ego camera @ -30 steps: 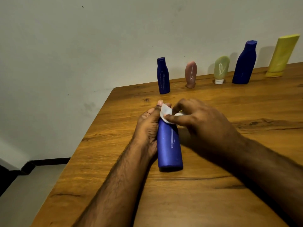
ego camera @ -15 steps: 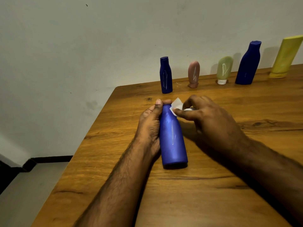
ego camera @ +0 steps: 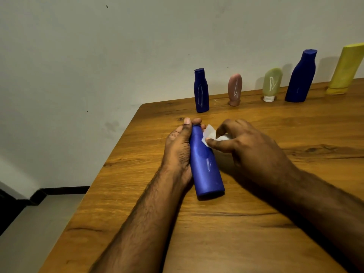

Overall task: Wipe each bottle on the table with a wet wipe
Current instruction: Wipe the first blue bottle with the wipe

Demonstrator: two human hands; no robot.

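1. The left hand (ego camera: 178, 148) curls around the blue bottle (ego camera: 205, 164) at frame centre, thumb and fingertip meeting at its cap end.
2. The right hand (ego camera: 254, 152) pinches a white wet wipe (ego camera: 209, 133) between thumb and fingers, pressing it against the bottle's upper neck.
3. The bottle lies on its side on the wooden table (ego camera: 256, 223), base toward the camera.
4. Along the table's far edge, upper right of the frame, stand a small blue bottle (ego camera: 201, 91), a pink tube (ego camera: 235, 89), a green tube (ego camera: 271, 83), a tall blue bottle (ego camera: 301, 77) and a yellow bottle (ego camera: 345, 69).
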